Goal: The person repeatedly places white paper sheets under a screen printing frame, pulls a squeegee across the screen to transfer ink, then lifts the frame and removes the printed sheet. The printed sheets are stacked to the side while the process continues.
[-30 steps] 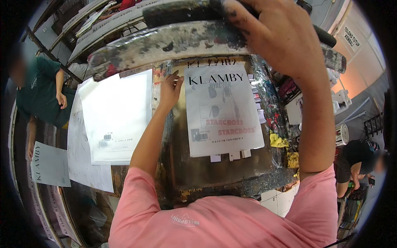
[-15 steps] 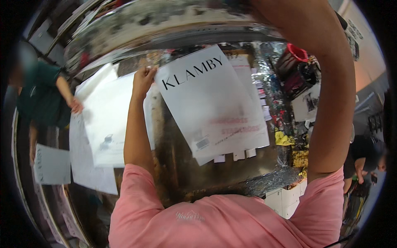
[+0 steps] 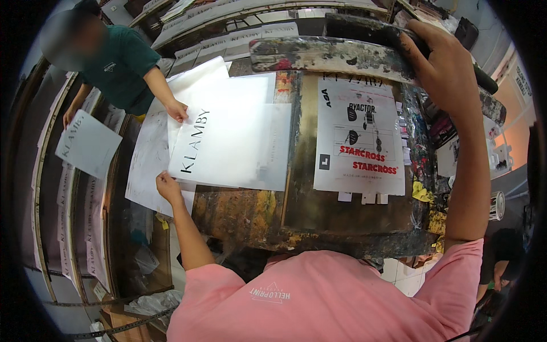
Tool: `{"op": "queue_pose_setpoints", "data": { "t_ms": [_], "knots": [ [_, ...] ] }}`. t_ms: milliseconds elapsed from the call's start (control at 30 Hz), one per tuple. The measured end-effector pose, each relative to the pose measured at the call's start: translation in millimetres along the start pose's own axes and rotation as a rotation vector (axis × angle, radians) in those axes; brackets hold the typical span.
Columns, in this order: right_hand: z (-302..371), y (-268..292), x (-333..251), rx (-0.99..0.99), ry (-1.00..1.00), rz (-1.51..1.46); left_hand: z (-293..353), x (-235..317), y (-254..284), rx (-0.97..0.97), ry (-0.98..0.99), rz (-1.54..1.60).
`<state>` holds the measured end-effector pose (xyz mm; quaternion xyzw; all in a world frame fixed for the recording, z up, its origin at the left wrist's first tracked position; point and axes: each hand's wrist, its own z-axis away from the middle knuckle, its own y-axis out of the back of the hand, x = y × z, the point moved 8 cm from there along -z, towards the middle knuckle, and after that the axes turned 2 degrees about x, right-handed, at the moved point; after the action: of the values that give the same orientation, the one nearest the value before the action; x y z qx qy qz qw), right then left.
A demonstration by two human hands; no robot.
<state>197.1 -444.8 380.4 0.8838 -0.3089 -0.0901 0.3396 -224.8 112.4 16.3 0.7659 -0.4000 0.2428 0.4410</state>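
Note:
My left hand (image 3: 168, 187) is closed at the near left corner of a white sheet (image 3: 228, 134) with large black lettering, lying on a pile of paper at the left of the table. Up at the far right, my right hand (image 3: 436, 62) wraps around the dark edge of a raised, paint-stained printing frame (image 3: 336, 60); the fingers are partly hidden behind it. Beneath the frame, a sheet with black and red prints (image 3: 359, 157) lies on the brown printing board (image 3: 307, 211). A co-worker's hand (image 3: 178, 111) touches the far left edge of the white sheet.
The co-worker's other hand holds another lettered sheet (image 3: 88, 145) beside drying racks (image 3: 74, 228) filled with similar sheets. More racks (image 3: 239, 40) stand behind the table. Yellow scraps (image 3: 421, 192) and a can (image 3: 497, 205) sit on the right. Another person is at the far right.
My left hand has carried the lettered sheet from the printing board leftward onto the paper pile. The printed sheet on the board now shows. The co-worker's hand has come to the pile.

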Motion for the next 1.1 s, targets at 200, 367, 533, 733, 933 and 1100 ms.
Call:
{"op": "queue_pose_setpoints", "data": {
  "t_ms": [200,367,533,733,933,1100],
  "knots": [
    [15,0,-17,-0.027,0.004,0.000,93,185,8,-0.087,-0.682,0.066],
    [3,3,-4,0.011,0.026,0.036,173,267,-113,-0.859,-1.296,-0.152],
    [-14,6,-8,-0.197,-0.151,-0.036,229,273,-181,-1.050,-1.345,-0.181],
    [-23,13,-20,-0.177,-0.112,-0.091,402,374,-189,-1.159,-1.368,0.170],
    [-13,29,-2,-0.281,-0.145,0.060,502,444,-190,-1.060,-1.377,0.333],
    [41,-1,30,-0.126,-0.014,0.013,518,454,-189,-1.075,-1.279,0.310]
  ]
}}
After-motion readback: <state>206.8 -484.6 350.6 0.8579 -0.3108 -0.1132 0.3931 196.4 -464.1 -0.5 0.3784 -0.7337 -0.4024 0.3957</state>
